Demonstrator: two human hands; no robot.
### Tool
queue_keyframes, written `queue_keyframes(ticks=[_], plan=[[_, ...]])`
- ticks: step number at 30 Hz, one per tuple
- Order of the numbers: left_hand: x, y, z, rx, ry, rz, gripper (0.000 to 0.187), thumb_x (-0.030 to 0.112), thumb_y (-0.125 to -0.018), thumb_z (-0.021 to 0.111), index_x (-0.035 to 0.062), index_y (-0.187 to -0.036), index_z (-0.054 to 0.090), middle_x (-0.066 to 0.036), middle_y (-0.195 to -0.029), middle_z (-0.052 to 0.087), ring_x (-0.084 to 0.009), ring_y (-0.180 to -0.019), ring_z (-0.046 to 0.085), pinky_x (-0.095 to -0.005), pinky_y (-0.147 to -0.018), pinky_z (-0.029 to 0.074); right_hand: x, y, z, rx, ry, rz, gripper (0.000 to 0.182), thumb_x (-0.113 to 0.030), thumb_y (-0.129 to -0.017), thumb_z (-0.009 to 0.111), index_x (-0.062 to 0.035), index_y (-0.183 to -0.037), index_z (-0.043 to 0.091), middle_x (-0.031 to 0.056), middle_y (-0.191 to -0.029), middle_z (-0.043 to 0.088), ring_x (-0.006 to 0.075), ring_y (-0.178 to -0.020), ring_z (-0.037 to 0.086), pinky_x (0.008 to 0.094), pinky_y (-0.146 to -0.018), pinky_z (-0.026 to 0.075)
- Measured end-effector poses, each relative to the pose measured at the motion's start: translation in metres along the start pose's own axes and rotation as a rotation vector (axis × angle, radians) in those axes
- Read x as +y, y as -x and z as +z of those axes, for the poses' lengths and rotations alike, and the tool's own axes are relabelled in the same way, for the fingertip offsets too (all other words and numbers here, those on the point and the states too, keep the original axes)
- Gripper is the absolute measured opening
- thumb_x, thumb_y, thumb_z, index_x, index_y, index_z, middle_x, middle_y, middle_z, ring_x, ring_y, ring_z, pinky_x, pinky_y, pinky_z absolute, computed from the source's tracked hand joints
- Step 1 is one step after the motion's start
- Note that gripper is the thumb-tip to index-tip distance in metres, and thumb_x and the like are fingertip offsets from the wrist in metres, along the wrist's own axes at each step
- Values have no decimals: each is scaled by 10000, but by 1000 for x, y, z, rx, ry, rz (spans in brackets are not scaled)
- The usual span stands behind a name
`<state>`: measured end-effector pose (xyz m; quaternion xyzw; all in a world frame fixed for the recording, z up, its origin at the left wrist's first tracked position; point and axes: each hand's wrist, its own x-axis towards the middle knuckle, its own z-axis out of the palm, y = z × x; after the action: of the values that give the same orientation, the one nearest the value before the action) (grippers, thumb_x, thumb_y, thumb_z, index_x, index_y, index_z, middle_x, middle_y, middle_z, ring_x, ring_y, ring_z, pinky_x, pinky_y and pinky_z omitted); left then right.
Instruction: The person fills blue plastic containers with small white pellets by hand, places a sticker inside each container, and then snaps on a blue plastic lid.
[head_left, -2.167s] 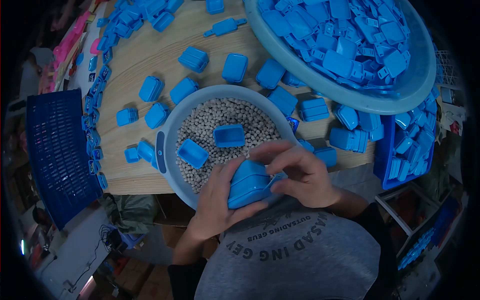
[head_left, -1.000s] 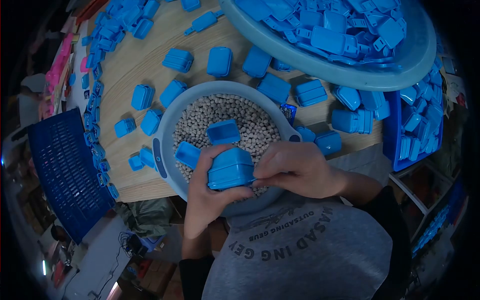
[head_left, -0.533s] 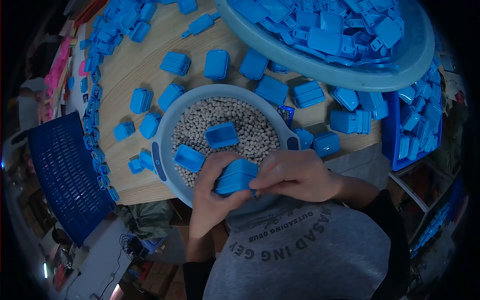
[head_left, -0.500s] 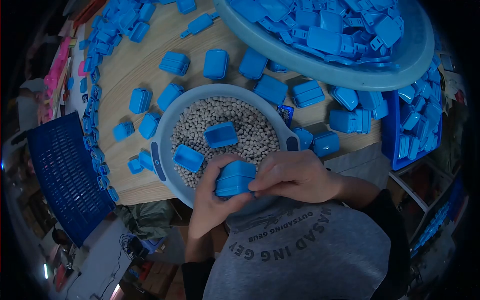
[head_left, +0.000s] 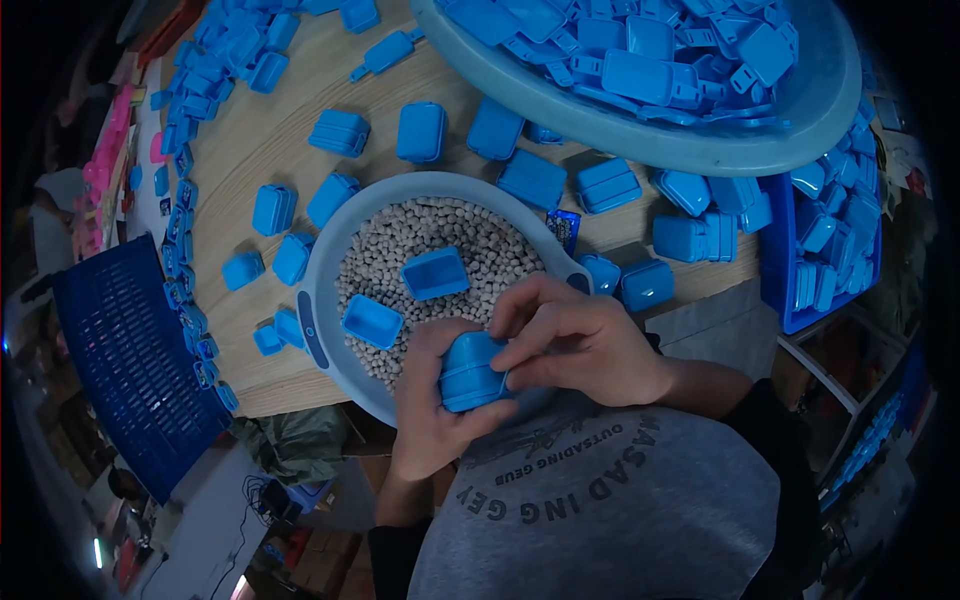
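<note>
My left hand (head_left: pixel 428 405) is wrapped round a small blue plastic box (head_left: pixel 470 375), closed with a seam round its middle. The fingertips of my right hand (head_left: pixel 585 345) rest curled against the box's right edge; whether something small is between them is hidden. Just beyond the hands stands a round grey basin (head_left: pixel 330 245) of beige pellets (head_left: pixel 440 215). Two open blue box halves (head_left: pixel 435 273) lie on the pellets, hollow side up.
Several closed blue boxes (head_left: pixel 422 132) stand round the basin on the wooden table (head_left: pixel 330 80). A large tub (head_left: pixel 800 150) of blue parts is at the back right. Beside it stands a blue crate (head_left: pixel 790 310) of boxes. A dark blue basket (head_left: pixel 140 360) is at left.
The box in my left hand has turned and dropped slightly. My right hand's fingers have spread and lifted a little at its edge. The view has shifted slightly.
</note>
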<state>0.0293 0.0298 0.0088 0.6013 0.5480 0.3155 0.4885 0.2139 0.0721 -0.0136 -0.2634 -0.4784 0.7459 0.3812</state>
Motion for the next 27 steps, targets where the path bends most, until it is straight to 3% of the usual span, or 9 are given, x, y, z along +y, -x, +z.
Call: queue_keyframes(ticks=[4, 7, 10, 19, 22, 24, 27], plan=[[3, 5, 1, -39, -168, 65, 724, 352, -545, 816, 32, -1092, 466, -137, -981, 523, -297, -883, 532, -373, -736, 443, 2, 8, 3, -3, -394, 262, 185, -77, -752, 691, -82, -929, 638, 42, -1050, 480, 129, -984, 481, 286, -813, 412], [8, 8, 2, -46, -264, 129, 735, 381, -542, 820, 34, -1086, 469, -133, -974, 525, -299, -876, 542, -375, -712, 458, 6, 9, 3, -35, -616, 262, 149, -77, -767, 679, -57, -895, 607, 53, -1050, 475, 129, -1009, 464, 292, -841, 402], [15, 7, 4, -48, -333, 153, 741, 394, -542, 820, 32, -1083, 465, -123, -965, 524, -291, -864, 550, -371, -692, 467, 4, 9, -1, -98, -568, 238, 131, -65, -774, 670, -45, -858, 572, 66, -1047, 473, 136, -1014, 466, 292, -861, 397], [20, 2, 13, -19, -468, 213, 733, 432, -573, 790, 21, -1084, 462, -124, -923, 525, -260, -761, 571, -337, -575, 477, 7, 17, -5, -24, -440, 146, 133, -26, -775, 657, -49, -816, 532, 76, -1067, 462, 147, -1024, 472, 291, -870, 397], [22, 1, 17, -57, -533, 239, 721, 425, -581, 788, 11, -1078, 468, -132, -918, 531, -269, -763, 571, -344, -589, 471, 17, 20, -12, -79, -620, 315, 145, -43, -774, 664, -49, -773, 520, 77, -1066, 459, 146, -1016, 475, 279, -865, 404], [24, 3, 15, -124, -479, 222, 748, 394, -562, 808, 0, -1094, 459, -150, -949, 534, -305, -839, 567, -382, -673, 468, 18, 21, -17, -129, -624, 369, 177, -62, -765, 679, -49, -854, 527, 81, -1076, 459, 144, -1029, 471, 275, -862, 410], [26, -3, 11, -221, -456, 269, 745, 406, -552, 814, 8, -1080, 471, -146, -954, 548, -285, -836, 575, -370, -707, 461, 11, 18, -19, -210, -665, 503, 321, -79, -767, 682, -50, -1029, 499, 93, -1115, 451, 146, -1043, 475, 280, -862, 422]])
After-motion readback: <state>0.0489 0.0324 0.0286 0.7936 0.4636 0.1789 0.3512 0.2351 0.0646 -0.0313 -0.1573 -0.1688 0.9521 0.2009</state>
